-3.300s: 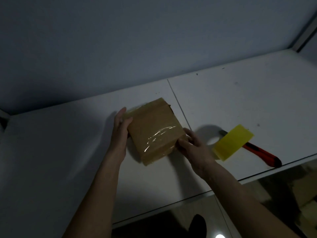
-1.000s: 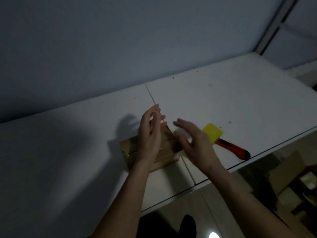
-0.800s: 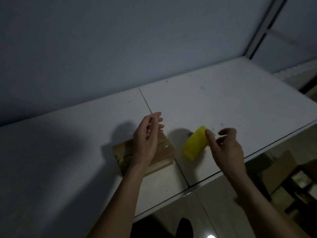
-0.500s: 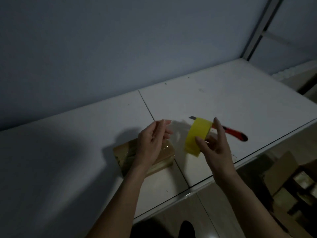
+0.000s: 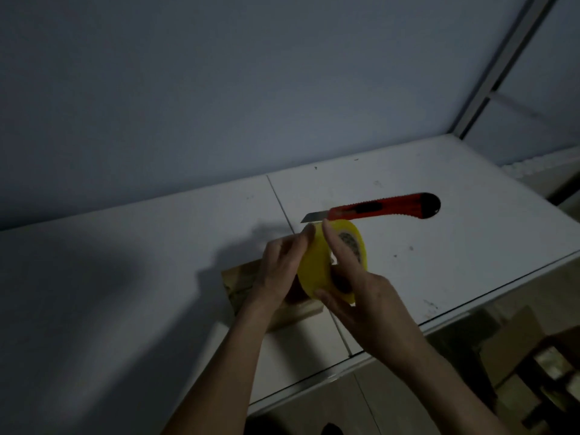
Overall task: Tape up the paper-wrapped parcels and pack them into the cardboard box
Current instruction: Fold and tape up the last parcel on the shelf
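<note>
Nearest me, my right hand point(image 5: 361, 296) is wrapped around the roll of yellow tape point(image 5: 329, 262), thumb under its lower edge and a finger laid across the open face of the core, so the roll stands on edge in the air above the table. My left hand point(image 5: 282, 271) comes in from the other side, fingertips pinched against the top of the roll's outer band; I judge I am feeling for the loose end, though I cannot make the end out in this dim light. The tape looks smooth and slightly glossy, a wide band wound on a darker cardboard core. Just under and behind my hands lies the paper-wrapped parcel point(image 5: 248, 287), a flat brown block with creased kraft paper and squared edges, resting on the white table point(image 5: 455, 277) near its front edge. It looks as if the taping of this parcel is not finished, and the packing is all ahead: no parcel is in a box that I can see. Beyond the roll lies the red utility knife point(image 5: 383, 210), hard ribbed plastic with a black butt and a short grey blade pushed out toward the left. Dim brown cardboard shapes point(image 5: 514, 343) sit off the table's right corner, too dark to tell what they are.
</note>
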